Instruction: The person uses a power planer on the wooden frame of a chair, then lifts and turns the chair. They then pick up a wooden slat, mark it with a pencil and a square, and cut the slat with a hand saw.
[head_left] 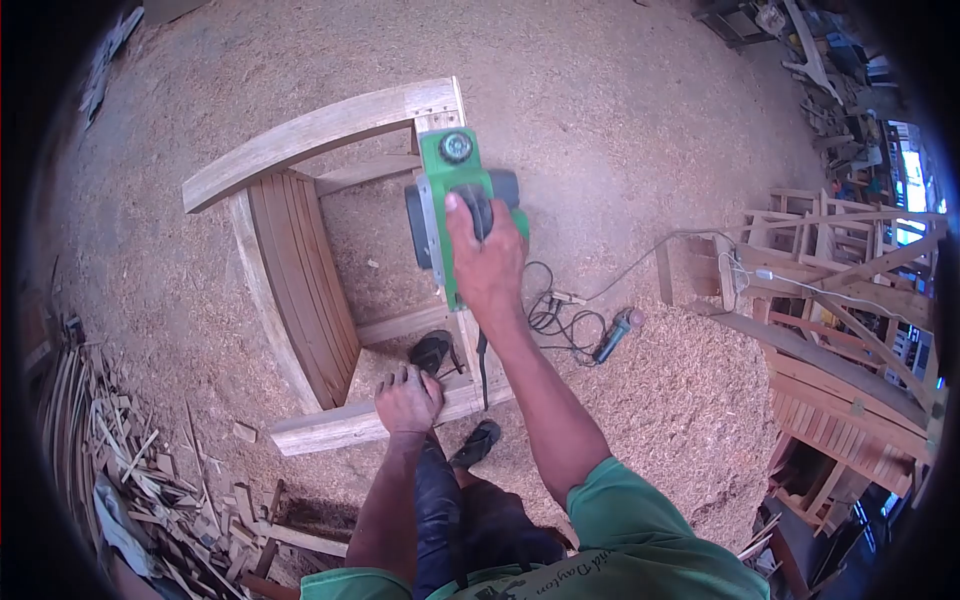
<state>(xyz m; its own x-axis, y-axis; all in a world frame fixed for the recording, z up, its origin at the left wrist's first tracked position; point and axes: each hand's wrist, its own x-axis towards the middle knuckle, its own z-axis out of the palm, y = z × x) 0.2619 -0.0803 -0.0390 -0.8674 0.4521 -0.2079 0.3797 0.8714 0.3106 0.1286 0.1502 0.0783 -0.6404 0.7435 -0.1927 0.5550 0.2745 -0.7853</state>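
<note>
My right hand is closed around the handle of a green electric planer, with the thumb along its top. The planer rests on the right-hand rail of a wooden frame, near its far corner. A black cord trails from the planer's rear. My left hand grips the frame's near beam, its fingers curled over the wood. The frame has a slatted panel on its left side. Most of the right rail is hidden under the planer and my right hand.
An angle grinder lies on the shavings-covered floor, beside a tangled black cable. Wood offcuts are heaped at the lower left. Wooden furniture frames stand at the right. My sandalled feet are by the near beam.
</note>
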